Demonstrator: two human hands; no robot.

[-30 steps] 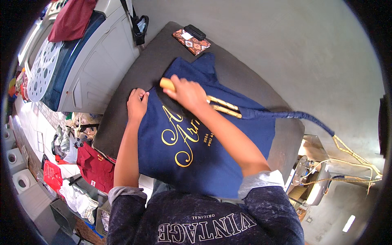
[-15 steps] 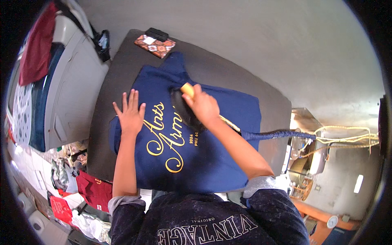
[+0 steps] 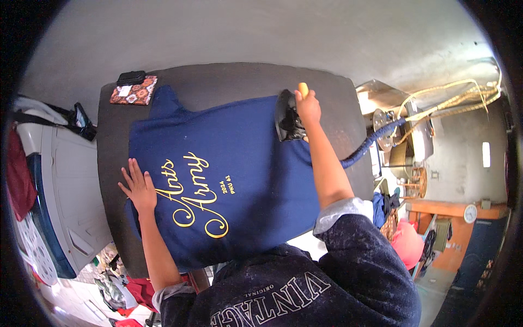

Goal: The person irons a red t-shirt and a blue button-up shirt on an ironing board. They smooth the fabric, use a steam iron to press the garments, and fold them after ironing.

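Observation:
A navy blue T-shirt (image 3: 250, 163) with yellow script lettering lies spread on a dark padded ironing table (image 3: 229, 82). My right hand (image 3: 308, 107) is closed round the yellow handle of a black iron (image 3: 287, 117), which rests on the shirt near its far right edge. From the iron side, a blue-wrapped cord (image 3: 376, 143) runs off to the right. My left hand (image 3: 139, 188) lies flat with fingers spread at the shirt's left part, beside the lettering, holding nothing.
A patterned orange-brown folded cloth (image 3: 143, 92) and a black case (image 3: 131, 78) lie at the table's far left corner. Grey plastic furniture (image 3: 76, 185) stands to the left, with garments on the floor below. Yellowish cables (image 3: 436, 109) hang at the right, before the grey wall.
The iron in my right hand has moved from beside the lettering to the shirt's right part. My left hand stays flat on the shirt's left part. The whole view has shifted and turned.

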